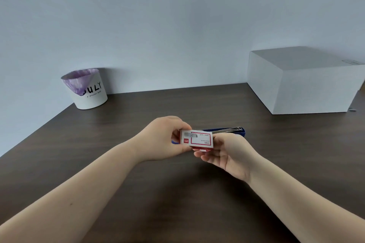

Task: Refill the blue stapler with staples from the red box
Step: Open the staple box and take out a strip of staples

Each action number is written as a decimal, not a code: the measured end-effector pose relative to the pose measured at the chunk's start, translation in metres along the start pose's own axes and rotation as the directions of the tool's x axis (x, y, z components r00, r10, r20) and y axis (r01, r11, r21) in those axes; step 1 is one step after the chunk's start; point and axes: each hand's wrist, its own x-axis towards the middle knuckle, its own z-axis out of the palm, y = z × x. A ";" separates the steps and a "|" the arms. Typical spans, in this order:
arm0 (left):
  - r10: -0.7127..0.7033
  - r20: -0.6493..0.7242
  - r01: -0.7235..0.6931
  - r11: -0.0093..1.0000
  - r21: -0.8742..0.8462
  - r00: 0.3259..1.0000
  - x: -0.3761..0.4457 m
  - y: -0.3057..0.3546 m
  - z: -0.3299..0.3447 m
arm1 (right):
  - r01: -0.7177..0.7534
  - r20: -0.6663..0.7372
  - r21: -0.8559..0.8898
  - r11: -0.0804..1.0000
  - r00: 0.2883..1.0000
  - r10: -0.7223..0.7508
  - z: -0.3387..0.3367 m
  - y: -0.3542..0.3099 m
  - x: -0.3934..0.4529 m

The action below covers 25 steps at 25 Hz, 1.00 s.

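Note:
The red and white staple box [198,139] is held above the dark wooden table [118,144], between both hands. My left hand [164,138] grips its left end. My right hand [227,154] cups its right end from below, fingers under the box. Behind the box lies the blue stapler [235,131], opened flat on the table, with its metal staple rail showing on top. The hands and the box hide most of the stapler; a small blue piece shows at the left below the box.
A white round bin [88,92] with a purple liner stands at the back left against the wall. A large white box [304,83] sits at the back right. The table's left edge runs diagonally.

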 end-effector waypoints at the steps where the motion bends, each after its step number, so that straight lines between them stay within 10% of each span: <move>1: 0.037 0.034 -0.040 0.995 0.086 0.999 0.002 0.005 -0.003 | -0.048 0.020 0.104 0.993 0.999 0.046 0.001 0.000 -0.001; 10: 0.088 0.066 -0.102 0.965 0.243 0.994 0.023 0.035 -0.012 | -0.123 0.017 0.132 0.984 0.992 0.122 0.001 -0.001 0.001; 25: -0.168 0.073 0.168 0.986 -0.006 0.983 0.028 0.011 -0.010 | -0.115 0.037 -0.027 0.993 0.993 0.116 -0.003 -0.005 0.006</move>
